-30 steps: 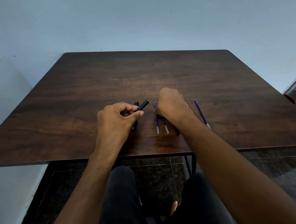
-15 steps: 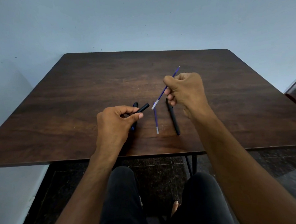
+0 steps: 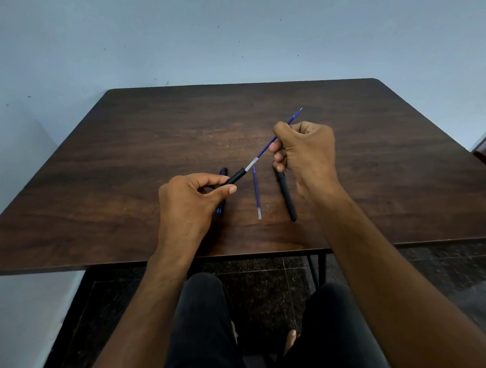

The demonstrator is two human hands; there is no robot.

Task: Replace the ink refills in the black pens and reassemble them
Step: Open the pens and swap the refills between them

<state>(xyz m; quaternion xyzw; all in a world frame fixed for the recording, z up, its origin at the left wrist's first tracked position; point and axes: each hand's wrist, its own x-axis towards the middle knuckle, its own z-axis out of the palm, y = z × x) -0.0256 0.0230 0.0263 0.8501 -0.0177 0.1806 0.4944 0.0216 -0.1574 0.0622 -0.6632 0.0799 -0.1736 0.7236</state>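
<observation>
The left hand holds a black pen barrel pinched between thumb and curled fingers, its open mouth pointing up and to the right. The right hand grips a blue ink refill in a closed fist-like pinch near the refill's middle. The refill's pale rear end sits right at the barrel's mouth; whether it has entered cannot be told. Its writing tip points away, toward the far right of the wooden table.

Risks, as judged from this arrangement. The refill is thin and held well back from the end being inserted, so a slight angular mismatch with the barrel would likely make it bow or catch on the rim instead of sliding in. Both parts are held in the air above the table; a slackened pinch on either side would drop the part among the loose pieces below. The pale end leads here, so the orientation is worth checking against the barrel.

Count. Ink refills: two, one in the right hand and one loose refill lying on the table between the hands. Black pen parts: three visible, namely the held barrel, a black pen lying just under the right wrist, and a dark pen piece largely hidden behind the left hand.
</observation>
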